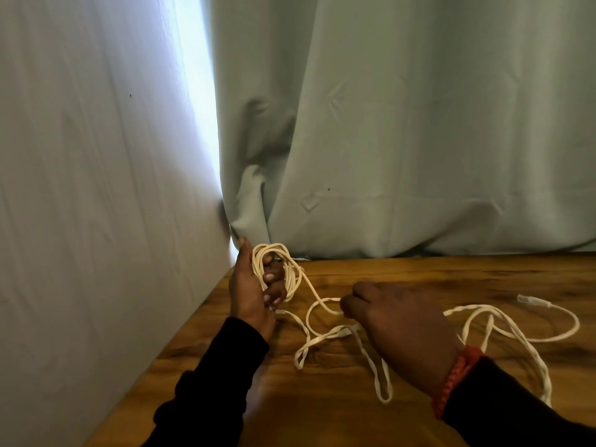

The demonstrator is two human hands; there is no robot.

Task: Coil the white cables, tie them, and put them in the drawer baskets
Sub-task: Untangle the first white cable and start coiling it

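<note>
1. Gripping a small coil (277,272) of white cable, the left hand (250,291) has its fingers curled through the loops.
2. Right hand (400,321) seems to pinch the loose run of cable (322,301); its fingertips are hidden.
3. Most of the cable lies slack across the wooden table (322,414), one plug (530,300) far right.
4. Coiling is in hand; next, feed slack round the coil. No drawer baskets show.

A white cable (322,301), thin and flat-looking, is partly wound into a small coil (277,272) at the far left, raised off the wooden surface (419,272). The rest trails right in loose, tangled loops lying flat, with a plug end (529,300) at the far right.
</note>
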